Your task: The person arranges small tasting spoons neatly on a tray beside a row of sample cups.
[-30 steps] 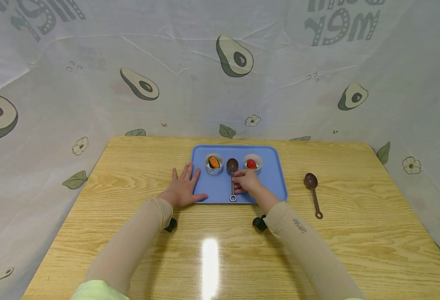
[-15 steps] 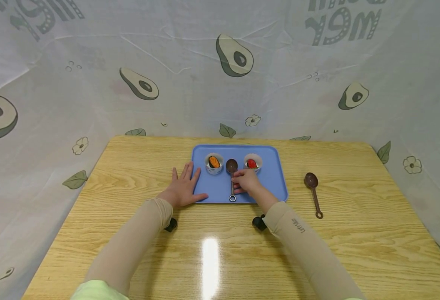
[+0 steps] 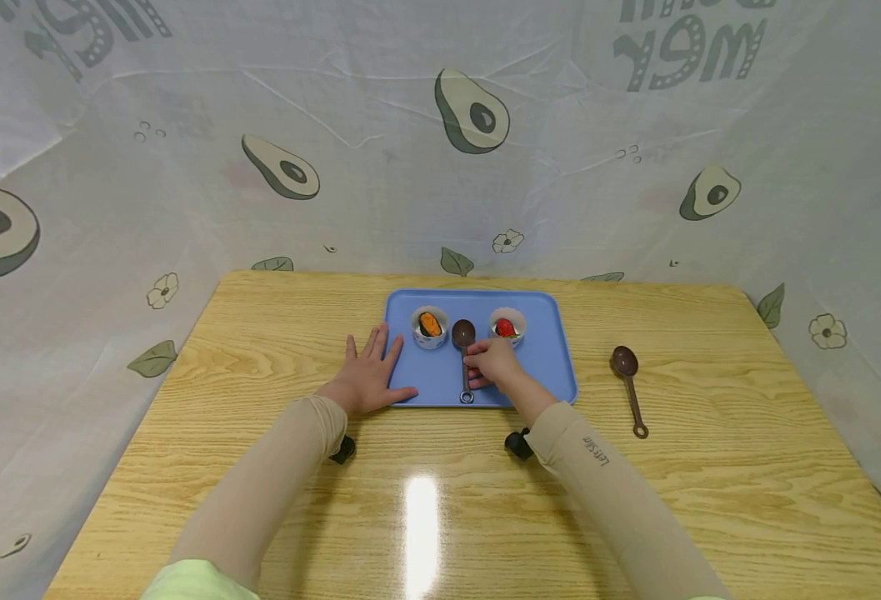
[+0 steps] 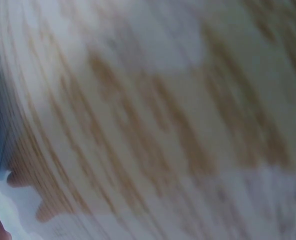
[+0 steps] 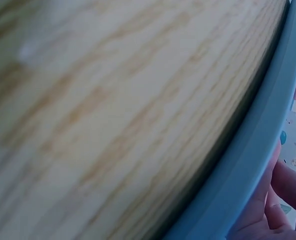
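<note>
- At the tray's (image 3: 548,337) left edge, toward its near corner: your left hand (image 3: 365,385), palm down, fingers spread wide, gripping nothing. Your thumb reaches over the tray floor; the outer fingers lie past the edge, over the bench (image 3: 297,308).
- Mid-tray, between two cups: scoop (image 3: 463,333), dark brown, its bowl toward the far edge, its ring end just inside the near edge.
- Right of that handle: your right hand (image 3: 495,365). Grip narrow: you pinch the handle below the bowl. Your wrist crosses the tray's near edge toward the right corner.
- Left of the bowl: left cup (image 3: 430,342), pale with a patterned wall, holding an orange piece (image 3: 430,322) with a dark side.
- Right of the bowl: right cup (image 3: 508,313), holding a red piece (image 3: 505,327); your right hand is close to its near side.
- Bench, beyond the tray's right edge, well apart from it: second scoop (image 3: 624,362), bowl toward the bench's far edge, handle slanting nearer and rightward.
- Behind the bench's far edge: pale cloth (image 3: 380,208) printed with avocados, leaves and flowers.
- Left wrist view: mostly blurred bench grain. Right wrist view: tray rim, your fingers curled beyond it; handle contact cannot be read there.
</note>
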### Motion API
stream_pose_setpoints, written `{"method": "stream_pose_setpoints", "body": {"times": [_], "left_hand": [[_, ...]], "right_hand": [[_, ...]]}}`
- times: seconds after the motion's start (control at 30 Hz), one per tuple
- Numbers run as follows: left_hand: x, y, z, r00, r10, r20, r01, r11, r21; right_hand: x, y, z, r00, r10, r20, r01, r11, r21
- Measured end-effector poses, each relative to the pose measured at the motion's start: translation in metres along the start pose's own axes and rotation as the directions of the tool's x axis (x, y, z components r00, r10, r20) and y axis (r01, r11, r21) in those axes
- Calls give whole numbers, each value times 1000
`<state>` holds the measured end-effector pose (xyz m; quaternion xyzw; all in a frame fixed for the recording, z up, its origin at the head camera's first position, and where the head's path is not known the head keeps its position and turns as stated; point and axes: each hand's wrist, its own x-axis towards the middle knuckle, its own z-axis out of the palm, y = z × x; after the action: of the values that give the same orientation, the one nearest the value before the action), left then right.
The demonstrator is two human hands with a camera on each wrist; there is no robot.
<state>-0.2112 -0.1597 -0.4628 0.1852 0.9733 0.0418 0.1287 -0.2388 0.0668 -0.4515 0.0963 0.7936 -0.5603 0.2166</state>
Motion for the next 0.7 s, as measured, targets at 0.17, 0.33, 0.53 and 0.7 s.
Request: {"method": "stream_pose_setpoints", "body": {"times": [0.17, 0.33, 0.53, 0.7], "left_hand": [[1, -1, 2, 1000, 2, -3, -2, 1000, -7], [3, -3, 6, 1000, 4, -16, -4, 1000, -13], [2, -1, 4, 1000, 8, -11, -8, 1000, -7], [0, 0, 1, 1000, 1, 0, -1, 1000, 2]], "right_hand": [[0, 0, -1, 1000, 3, 0, -3, 1000, -11], [-1, 1, -3, 1000, 8, 0, -8, 1000, -16], [-2, -1, -9, 999, 21, -39, -22, 1000, -22], [-8, -8, -16, 998, -12, -61, 7, 998, -70]]}}
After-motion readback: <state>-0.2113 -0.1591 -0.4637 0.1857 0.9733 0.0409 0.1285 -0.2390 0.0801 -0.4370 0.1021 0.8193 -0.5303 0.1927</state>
